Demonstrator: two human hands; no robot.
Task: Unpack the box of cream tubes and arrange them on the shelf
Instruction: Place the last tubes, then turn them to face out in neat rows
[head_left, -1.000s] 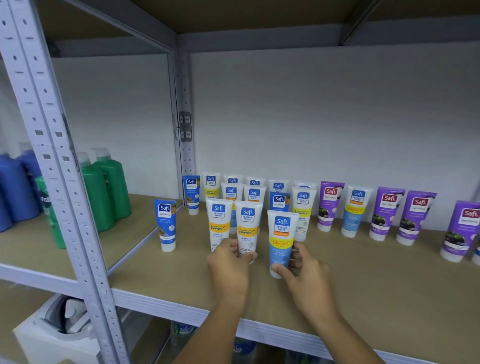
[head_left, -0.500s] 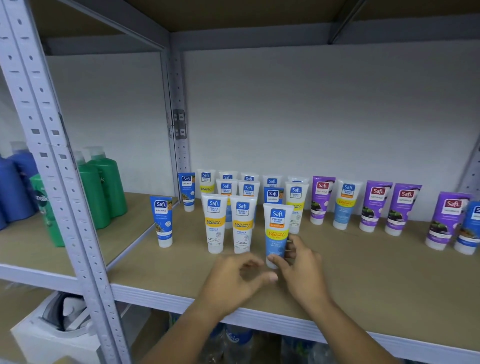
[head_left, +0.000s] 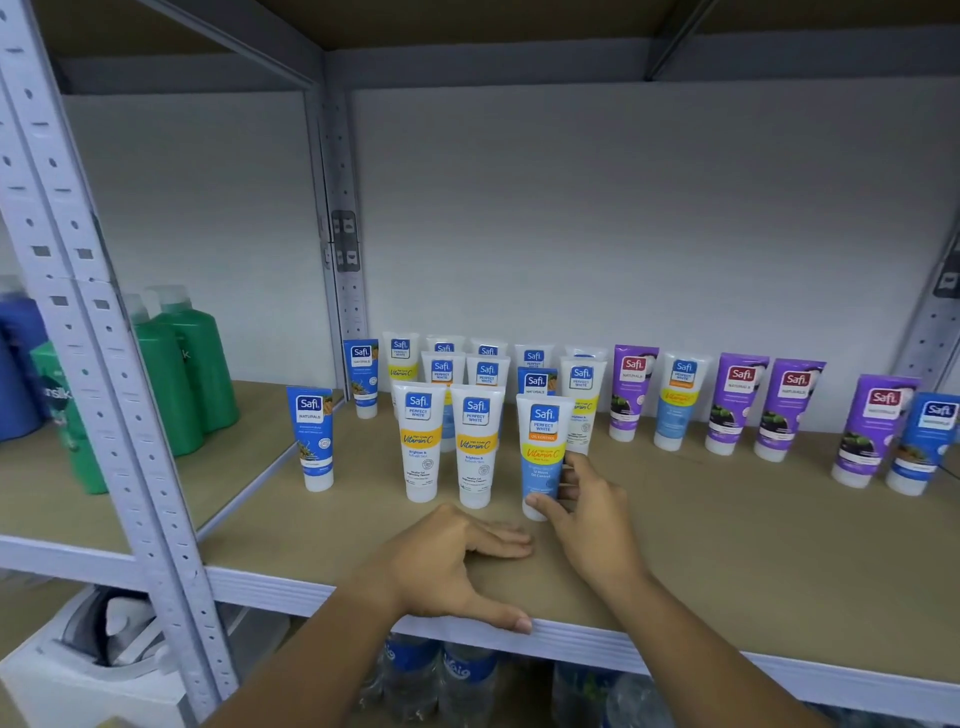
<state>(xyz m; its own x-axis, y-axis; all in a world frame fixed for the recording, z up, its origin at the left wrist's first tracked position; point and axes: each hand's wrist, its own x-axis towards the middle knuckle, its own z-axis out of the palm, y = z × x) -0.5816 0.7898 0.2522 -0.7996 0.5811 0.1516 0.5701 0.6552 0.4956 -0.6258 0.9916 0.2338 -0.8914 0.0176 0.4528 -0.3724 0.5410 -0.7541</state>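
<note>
You're mid-arranging: your right hand (head_left: 584, 512) has its fingers (head_left: 543, 503) wrapped round the blue oil-control tube (head_left: 543, 460), standing upright at the front of the shelf (head_left: 727, 545). Left hand (head_left: 447, 564) rests flat, fingers open, empty. Next I'd nudge it level with the two white tubes (head_left: 449, 447) beside it, then let go.

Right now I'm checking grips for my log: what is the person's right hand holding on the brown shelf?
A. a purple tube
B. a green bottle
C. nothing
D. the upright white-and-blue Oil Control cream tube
D: the right hand has its thumb and fingers wrapped around the lower part of the upright white-and-blue Oil Control cream tube, while the left hand rests flat on the brown shelf.
</note>
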